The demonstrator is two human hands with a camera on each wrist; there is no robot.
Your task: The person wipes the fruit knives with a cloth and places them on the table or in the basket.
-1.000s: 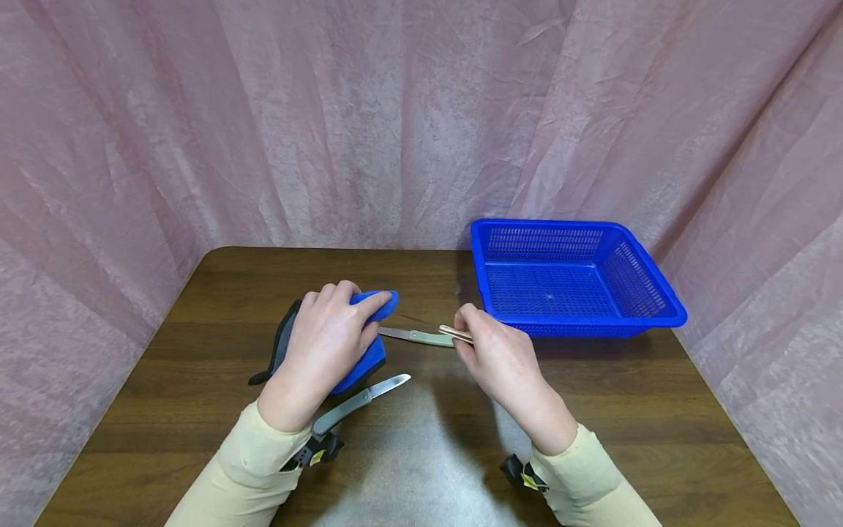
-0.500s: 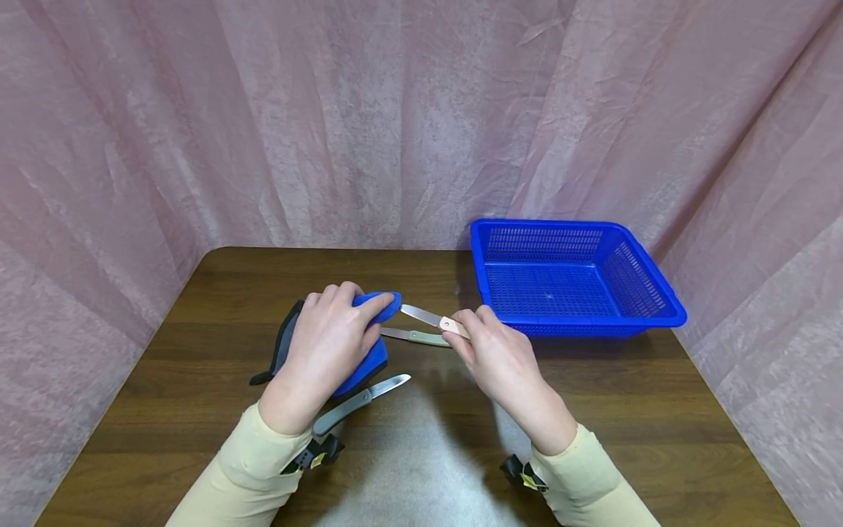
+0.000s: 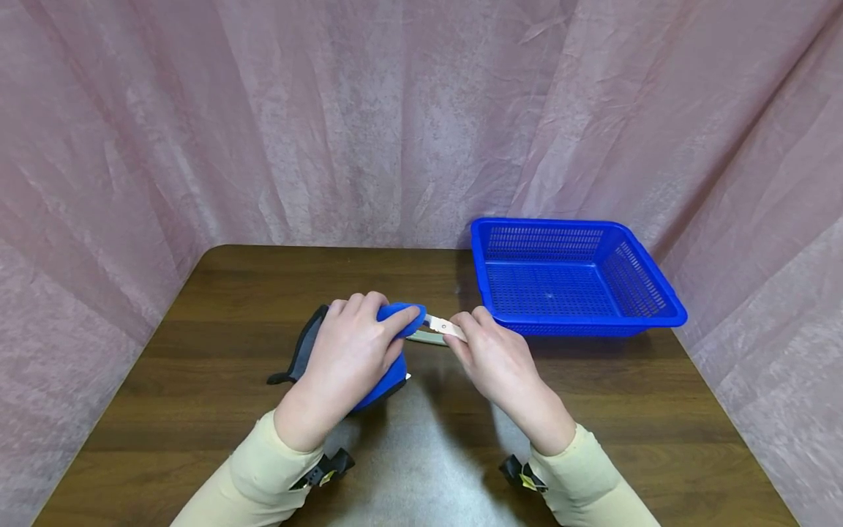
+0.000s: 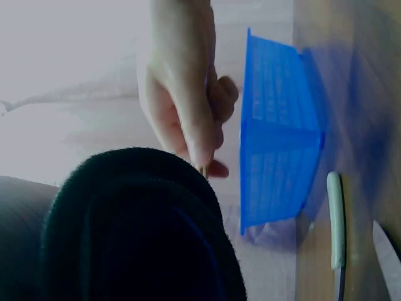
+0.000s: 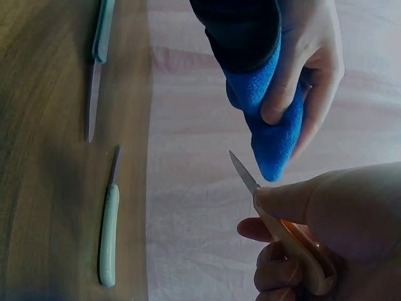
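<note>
My left hand (image 3: 349,355) grips a blue cleaning cloth (image 3: 390,377) with a dark grey back and black edging, folded under the thumb and fingers. In my right hand (image 3: 497,359) is a folding knife (image 5: 294,248) with a pale beige handle, its blade out and pointing at the cloth. From the head, the cloth's folded tip overlaps most of that blade; the right wrist view shows the blade beside the cloth. Below the hands lies a green-handled knife (image 3: 428,337), blade partly hidden by the cloth. A second green-handled knife (image 5: 103,37) lies nearer me, mostly hidden from the head.
A blue plastic basket (image 3: 586,322) with slotted walls stands at the back right of the wooden table (image 3: 263,278), just beyond the right hand. Pink curtains (image 3: 369,132) hang behind and at both sides.
The held knife's blade has swung into view, then gone behind the cloth's tip. My left hand has moved right and slightly nearer with the cloth, covering most of the near knife.
</note>
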